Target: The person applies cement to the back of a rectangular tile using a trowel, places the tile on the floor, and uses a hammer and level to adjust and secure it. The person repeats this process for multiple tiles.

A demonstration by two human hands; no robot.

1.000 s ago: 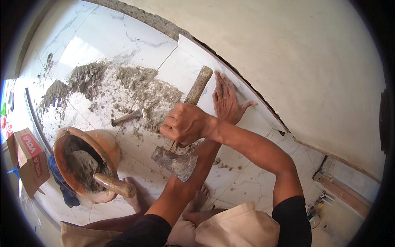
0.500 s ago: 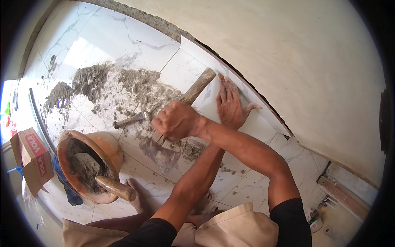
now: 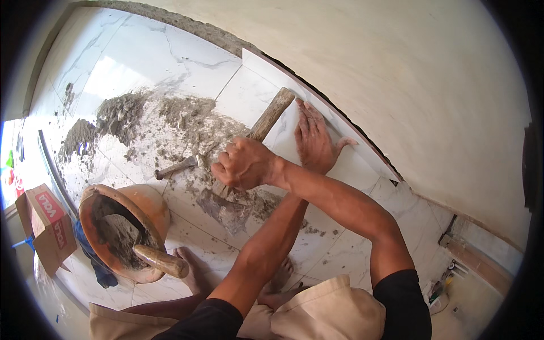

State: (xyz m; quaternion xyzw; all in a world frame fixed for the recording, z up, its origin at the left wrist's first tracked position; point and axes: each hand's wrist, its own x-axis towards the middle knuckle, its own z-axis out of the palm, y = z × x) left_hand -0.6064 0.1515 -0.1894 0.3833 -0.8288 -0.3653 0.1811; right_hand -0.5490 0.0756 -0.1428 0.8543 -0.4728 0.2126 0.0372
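My forearms cross, the left one beneath the right. My left hand (image 3: 315, 139) lies flat with fingers stretched out on a white tile strip (image 3: 262, 63) along the foot of the wall. My right hand (image 3: 245, 163) is a fist around a thick, worn wooden handle (image 3: 272, 115), whose blunt upper end stands close to the left fingertips. Left of the fist shows a short, mortar-stained metal piece (image 3: 177, 168); whether it joins the handle, I cannot tell. Below the fist, a flat grey blade-like piece (image 3: 226, 212) lies among mortar, partly hidden.
Crumbly mortar (image 3: 122, 115) lies across the marbled floor tiles (image 3: 164, 48). An orange bucket (image 3: 156, 204) holds wet mortar and a tool with a wooden handle (image 3: 160, 260). Beyond it stands an open cardboard box (image 3: 51, 229). The plastered wall (image 3: 396, 85) borders the right side.
The view has shifted slightly. My left hand stays flat against the strip, and my right fist still grips the wooden handle, its end a touch nearer the left fingertips.
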